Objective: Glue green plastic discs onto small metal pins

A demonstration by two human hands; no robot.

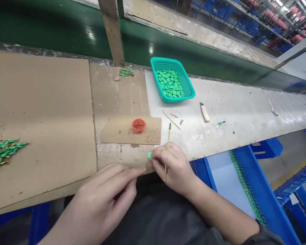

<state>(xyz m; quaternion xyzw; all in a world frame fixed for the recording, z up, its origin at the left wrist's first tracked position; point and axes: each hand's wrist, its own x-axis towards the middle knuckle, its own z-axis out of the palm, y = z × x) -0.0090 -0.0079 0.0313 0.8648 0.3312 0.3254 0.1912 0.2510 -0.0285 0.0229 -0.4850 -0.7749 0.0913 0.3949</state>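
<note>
My right hand (174,166) is closed around a thin paintbrush (168,137), its dark tip pointing away from me. Its thumb and forefinger also pinch a small green disc (149,155) near the table's front edge. Just left of it, my left hand (104,197) has its fingers stretched toward the right, and no object shows in it. Beyond the hands, a small red cup (138,125) of liquid stands on a cardboard strip (117,132). A teal basket (190,85) of green discs sits farther back.
At far left lies a heap of green and gold pieces (5,153) on cardboard; a smaller pile (126,71) is at the back. A thin stick (170,119), a white-handled cutter (204,113) and a green piece (220,123) lie rightward. Below right is a blue tray (270,200).
</note>
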